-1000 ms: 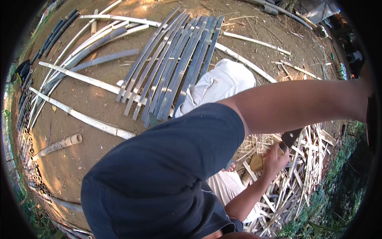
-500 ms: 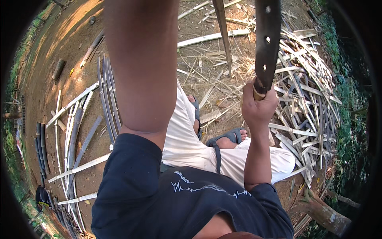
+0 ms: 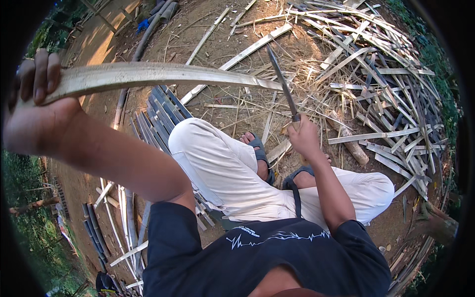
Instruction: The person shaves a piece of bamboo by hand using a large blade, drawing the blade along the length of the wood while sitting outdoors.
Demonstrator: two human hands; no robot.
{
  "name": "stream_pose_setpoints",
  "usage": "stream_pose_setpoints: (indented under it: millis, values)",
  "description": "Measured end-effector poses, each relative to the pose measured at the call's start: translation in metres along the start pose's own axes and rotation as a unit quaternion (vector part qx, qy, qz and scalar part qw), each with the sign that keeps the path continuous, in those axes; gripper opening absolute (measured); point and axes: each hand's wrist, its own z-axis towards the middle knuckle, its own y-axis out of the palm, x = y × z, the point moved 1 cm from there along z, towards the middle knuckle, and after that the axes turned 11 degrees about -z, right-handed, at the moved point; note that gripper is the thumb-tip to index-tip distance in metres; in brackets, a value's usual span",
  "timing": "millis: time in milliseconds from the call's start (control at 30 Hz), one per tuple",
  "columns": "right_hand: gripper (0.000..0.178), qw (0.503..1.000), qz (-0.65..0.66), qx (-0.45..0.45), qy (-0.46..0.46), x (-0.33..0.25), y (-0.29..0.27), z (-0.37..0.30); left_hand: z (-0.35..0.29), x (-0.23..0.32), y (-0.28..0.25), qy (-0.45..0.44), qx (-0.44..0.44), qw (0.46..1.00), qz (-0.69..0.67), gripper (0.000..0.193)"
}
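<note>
My left hand (image 3: pixel 47 111) is raised at the far left, its fingers wrapped round one end of a pale bamboo strip (image 3: pixel 163 75). The strip stretches to the right across the view, and its thin far end meets or passes behind the dark blade of a machete (image 3: pixel 282 79); whether they touch I cannot tell. My right hand (image 3: pixel 305 136) is closed round the machete's handle, above my right leg. The blade points up and slightly left, seen nearly edge-on.
A large heap of split bamboo strips (image 3: pixel 396 94) lies on the right. Shavings cover the ground (image 3: pixel 237 111) before my feet. A short log (image 3: pixel 350 141) lies beside my right leg. Dark bamboo slats (image 3: pixel 161 111) rest by my left knee, with poles (image 3: pixel 95 230) farther left.
My left arm has swung from straight ahead to the left, bringing the strip's held end into view. The machete has come lower and turned from broadside to nearly edge-on. The view has shifted.
</note>
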Motion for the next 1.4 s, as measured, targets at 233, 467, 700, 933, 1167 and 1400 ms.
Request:
stream_pose_setpoints:
  millis: [233, 467, 700, 933, 1167, 1400]
  values:
    - [0.037, 0.977, 0.061, 0.001, -0.206, -0.099, -0.014, -0.049, -0.038, 0.041, -0.037, 0.002, -0.009, 0.999, -0.048, 0.025]
    - [0.032, 0.994, 0.051, -0.037, -0.089, -0.022, 0.004, -0.027, -0.105, 0.074, -0.031, 0.022, 0.035, 0.998, -0.043, 0.026]
    - [0.033, 0.983, 0.050, -0.016, -0.173, -0.038, 0.003, -0.063, -0.129, 0.087, -0.033, 0.019, 0.104, 0.994, 0.009, 0.029]
    - [0.026, 0.966, 0.037, -0.008, -0.255, -0.068, -0.024, -0.096, -0.144, 0.095, -0.028, -0.018, 0.042, 0.997, -0.062, 0.025]
    - [0.024, 0.990, -0.022, -0.071, -0.120, -0.033, -0.017, -0.089, -0.153, 0.102, -0.031, 0.068, 0.134, 0.982, 0.116, 0.029]
    - [0.022, 0.994, -0.027, -0.047, -0.098, -0.002, 0.011, -0.062, -0.157, 0.101, -0.018, 0.031, 0.096, 0.994, 0.046, 0.027]
